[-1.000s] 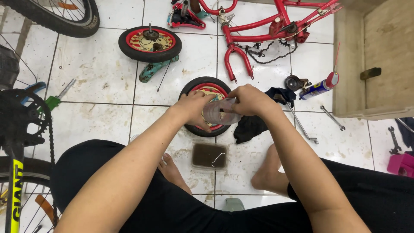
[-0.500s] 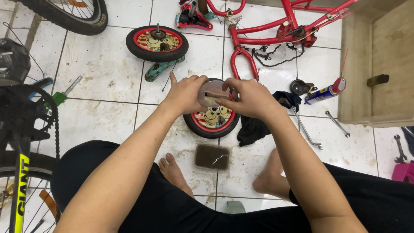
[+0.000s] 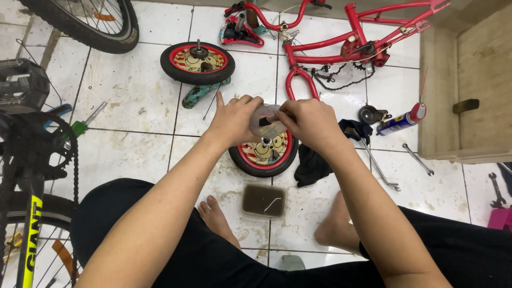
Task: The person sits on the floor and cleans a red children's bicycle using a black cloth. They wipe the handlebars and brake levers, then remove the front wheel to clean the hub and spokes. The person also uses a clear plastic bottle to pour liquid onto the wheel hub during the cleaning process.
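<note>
Head view, reading from the left: a black bicycle with its chainring [image 3: 40, 149] fills the edge, and a green-handled tool [image 3: 80, 127] lies on the white tiled floor [image 3: 128, 101] beside it. Farther in lies a small wheel with a red hub [image 3: 198, 62], flat on the tiles.

Our left hand [image 3: 233, 120] comes next, fingers curled around the left side of a clear round container [image 3: 265, 118], the forefinger lifted straight and free. Our right hand [image 3: 310, 124] closes on the container's other side, fingertips pinched at its rim. We hold the container between both hands, raised just above a second small red wheel [image 3: 264, 154] that rests on the floor. We cannot tell what is inside it.

To do this well, we judge we should keep the left grip steady and level and let the right fingers do the fine work, staying over the wheel so anything dropped lands close by.

Below the wheel sits a shallow tray of dark liquid [image 3: 264, 200]. To the right lie a black rag [image 3: 312, 165], a spray can [image 3: 401, 121], wrenches [image 3: 417, 159] and the red bicycle frame [image 3: 346, 45].
</note>
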